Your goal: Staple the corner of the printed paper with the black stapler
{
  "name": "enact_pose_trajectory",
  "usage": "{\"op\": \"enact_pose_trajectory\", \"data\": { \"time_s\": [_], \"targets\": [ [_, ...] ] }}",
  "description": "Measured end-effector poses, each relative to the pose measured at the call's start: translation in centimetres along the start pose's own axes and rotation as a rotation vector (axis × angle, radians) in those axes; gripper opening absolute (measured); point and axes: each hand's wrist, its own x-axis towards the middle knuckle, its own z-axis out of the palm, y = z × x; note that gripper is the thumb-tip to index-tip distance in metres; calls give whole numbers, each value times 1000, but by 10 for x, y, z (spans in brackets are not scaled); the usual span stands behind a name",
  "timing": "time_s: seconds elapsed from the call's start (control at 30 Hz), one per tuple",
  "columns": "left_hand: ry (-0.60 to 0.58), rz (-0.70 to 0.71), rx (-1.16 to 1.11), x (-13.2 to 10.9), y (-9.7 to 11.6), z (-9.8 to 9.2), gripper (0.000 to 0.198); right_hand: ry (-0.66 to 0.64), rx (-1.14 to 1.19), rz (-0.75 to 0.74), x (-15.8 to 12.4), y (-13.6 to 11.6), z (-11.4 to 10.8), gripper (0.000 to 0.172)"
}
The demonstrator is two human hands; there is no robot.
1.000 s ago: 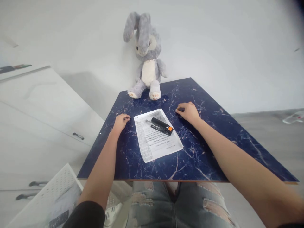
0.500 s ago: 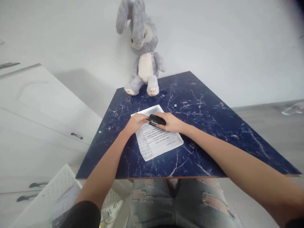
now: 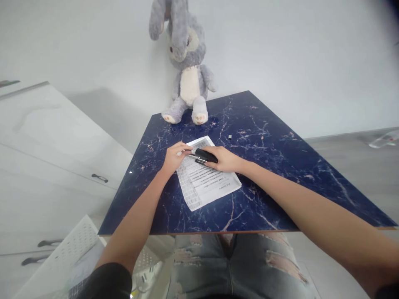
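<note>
- The right grip (image 3: 227,159) is closed around the black stapler (image 3: 206,155) and hides its back end.
- The left grip (image 3: 172,158) has its fingers bent at the stapler's other end. I can't tell if they pinch it.
- The paper (image 3: 208,189) lies under the stapler, partly hidden by both grips. Its words are too small to read.
- A tiny gray block (image 3: 230,137) sits past the right grip.
- Past both grips is a bunny (image 3: 190,87), its ear tops cut off.
</note>
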Motion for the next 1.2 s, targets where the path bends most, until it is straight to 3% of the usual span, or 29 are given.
{"op": "enact_pose_trajectory", "data": {
  "time_s": [0.23,0.5,0.83,1.0,1.2],
  "targets": [
    [42,-102,-20,0,2,4,11,-13,-7,-7,1,-1,-2,45],
    [104,35,102,-1,-4,3,16,-16,-1,-17,1,-1,-3,44],
    [-158,124,-11,-1,-12,-3,14,-34,29,-20,2,-4,-5,44],
    [-215,155,86,3,-9,-1,12,-26,30,-48,2,0,-3,46],
    [-227,58,6,4,-14,4,19,-30,27,-58,2,4,-1,47]
  ]
}}
